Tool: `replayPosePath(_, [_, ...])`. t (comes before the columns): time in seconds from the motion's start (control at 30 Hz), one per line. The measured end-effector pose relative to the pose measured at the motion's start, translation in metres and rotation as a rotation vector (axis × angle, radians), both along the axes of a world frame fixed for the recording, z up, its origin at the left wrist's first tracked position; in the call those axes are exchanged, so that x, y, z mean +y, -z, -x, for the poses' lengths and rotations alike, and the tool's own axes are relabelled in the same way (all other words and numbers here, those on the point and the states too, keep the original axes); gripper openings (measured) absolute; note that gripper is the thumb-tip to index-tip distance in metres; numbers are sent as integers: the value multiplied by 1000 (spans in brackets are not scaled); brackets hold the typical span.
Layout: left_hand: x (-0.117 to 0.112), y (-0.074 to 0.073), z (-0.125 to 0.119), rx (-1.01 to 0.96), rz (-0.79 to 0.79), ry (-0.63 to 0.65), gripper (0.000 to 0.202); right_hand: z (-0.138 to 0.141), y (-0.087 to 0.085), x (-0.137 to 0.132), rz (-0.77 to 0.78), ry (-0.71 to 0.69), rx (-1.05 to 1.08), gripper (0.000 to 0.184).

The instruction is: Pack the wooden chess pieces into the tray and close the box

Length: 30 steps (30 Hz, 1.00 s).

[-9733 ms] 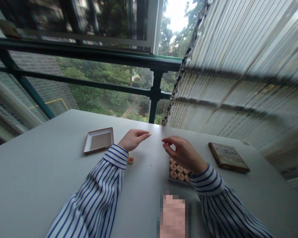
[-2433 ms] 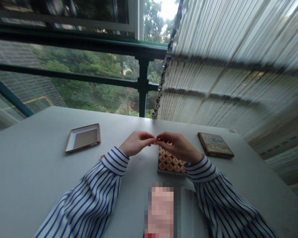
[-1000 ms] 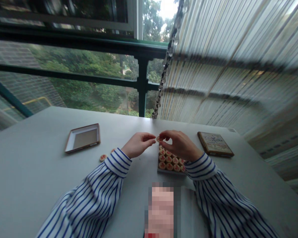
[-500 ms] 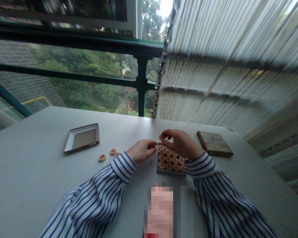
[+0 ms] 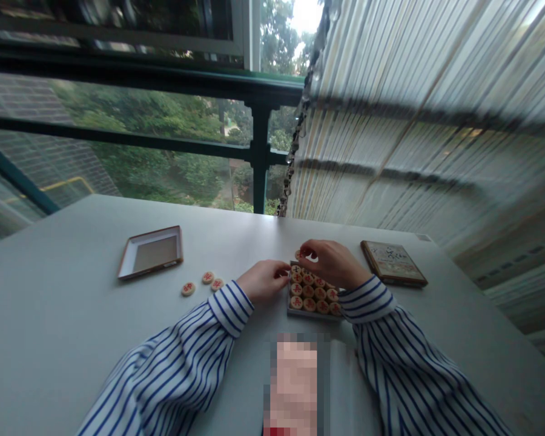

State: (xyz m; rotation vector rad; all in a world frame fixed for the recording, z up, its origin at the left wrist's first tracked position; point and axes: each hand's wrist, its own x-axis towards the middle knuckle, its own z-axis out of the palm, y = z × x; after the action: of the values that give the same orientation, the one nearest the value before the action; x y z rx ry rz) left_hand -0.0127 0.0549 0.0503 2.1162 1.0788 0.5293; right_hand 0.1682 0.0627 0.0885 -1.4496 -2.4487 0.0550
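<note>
A pixelated block point(image 5: 295, 387) fills the bottom centre of the frame, with a pale strip point(image 5: 349, 387) just right of it, between the two striped sleeves point(image 5: 163, 369) that come in from the lower corners. The white table point(image 5: 59, 327) spreads wide at the lower left; another stretch lies right of the right sleeve.

Past the block, near the middle of the frame, the grey tray point(image 5: 309, 313) shows its front and left edges; rows of round pieces point(image 5: 307, 290) with mostly red characters stand in it. The right cuff and hand cover much of its right side. The left hand point(image 5: 264, 281) has bent fingers at the tray's left edge; whether they grip anything I cannot tell. The right hand point(image 5: 330, 264) is above the tray, its fingers pinching a single disc point(image 5: 298, 255) over the far left corner.

Three loose discs point(image 5: 208, 278) lie left of the left cuff, close together. Beyond them, at left, is an open shallow box point(image 5: 151, 254); at right, past the right hand, a printed box point(image 5: 394, 263).

The table's far edge meets a dark green railing point(image 5: 260, 151) at centre and a string curtain point(image 5: 418, 121) at upper right.
</note>
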Motion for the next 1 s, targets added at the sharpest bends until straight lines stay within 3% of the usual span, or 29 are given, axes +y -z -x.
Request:
replayPosePath(0.57, [2,7,-1,4,1,21,34,-2,10,6,115,7,-237,26])
replayPosePath(1.0, [2,8,0,-18,6,11,35,-2,11,7,151,-11,-257,29])
